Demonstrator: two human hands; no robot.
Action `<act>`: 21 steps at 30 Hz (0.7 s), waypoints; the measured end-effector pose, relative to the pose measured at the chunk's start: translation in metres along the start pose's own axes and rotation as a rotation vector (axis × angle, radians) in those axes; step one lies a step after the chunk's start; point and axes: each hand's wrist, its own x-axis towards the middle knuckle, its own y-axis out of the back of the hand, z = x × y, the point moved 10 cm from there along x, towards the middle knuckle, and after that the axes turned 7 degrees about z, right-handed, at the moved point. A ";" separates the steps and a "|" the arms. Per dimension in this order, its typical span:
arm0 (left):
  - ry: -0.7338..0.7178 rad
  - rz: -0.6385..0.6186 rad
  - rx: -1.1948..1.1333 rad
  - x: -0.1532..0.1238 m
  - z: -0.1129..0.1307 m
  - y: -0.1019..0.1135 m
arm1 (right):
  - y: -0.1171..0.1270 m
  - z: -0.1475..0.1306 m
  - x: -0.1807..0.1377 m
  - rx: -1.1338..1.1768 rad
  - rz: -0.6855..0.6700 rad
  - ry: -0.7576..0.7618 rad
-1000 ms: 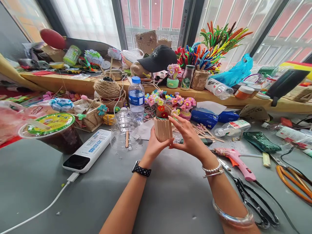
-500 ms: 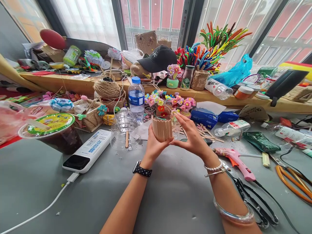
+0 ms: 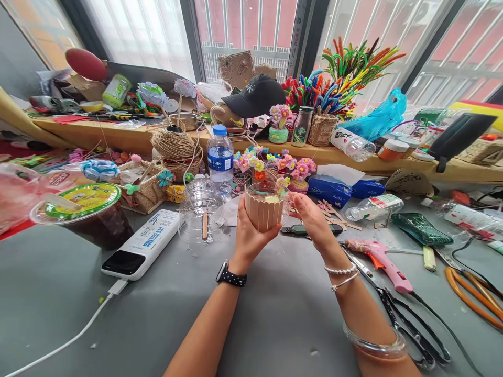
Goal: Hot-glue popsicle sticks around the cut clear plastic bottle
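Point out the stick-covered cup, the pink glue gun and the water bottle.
stick-covered cup (image 3: 262,213): head view, on the wooden sticks of its front wall.
pink glue gun (image 3: 379,256): head view, on its pink body.
water bottle (image 3: 220,157): head view, on its blue label.

Single head-worn view, looking forward and down across the grey bench (image 3: 118,314) toward the far windows (image 3: 243,26); left hand (image 3: 251,233) and right hand (image 3: 314,220) close, mid-frame
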 end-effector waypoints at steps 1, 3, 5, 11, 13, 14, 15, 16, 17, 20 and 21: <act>-0.011 -0.004 0.018 0.000 0.000 0.000 | 0.000 0.002 -0.001 0.004 0.000 -0.028; -0.023 0.000 0.047 0.000 0.001 0.001 | 0.000 0.005 -0.002 -0.006 -0.001 -0.070; -0.026 0.006 0.061 0.001 0.001 0.001 | -0.001 0.007 -0.002 -0.026 -0.013 -0.080; -0.015 -0.008 0.024 0.001 -0.001 -0.001 | -0.006 0.006 -0.002 -0.122 -0.056 -0.029; 0.002 -0.011 0.021 0.001 -0.002 -0.001 | -0.005 0.005 -0.002 -0.173 -0.044 -0.004; 0.009 -0.014 0.021 0.001 -0.002 -0.001 | -0.005 0.003 -0.002 -0.196 -0.034 0.011; 0.016 -0.016 0.021 0.000 -0.002 -0.001 | -0.005 0.003 -0.003 -0.216 -0.024 0.024; 0.025 -0.019 0.021 0.000 -0.002 -0.001 | -0.005 0.002 -0.003 -0.232 -0.015 0.036; 0.035 -0.020 0.023 0.000 -0.002 -0.001 | -0.005 0.001 -0.003 -0.244 -0.006 0.046; 0.052 -0.027 0.017 0.000 -0.002 -0.002 | -0.004 0.001 -0.003 -0.257 0.018 0.063; 0.051 -0.030 0.014 0.000 -0.002 -0.003 | -0.004 0.001 -0.003 -0.254 0.022 0.064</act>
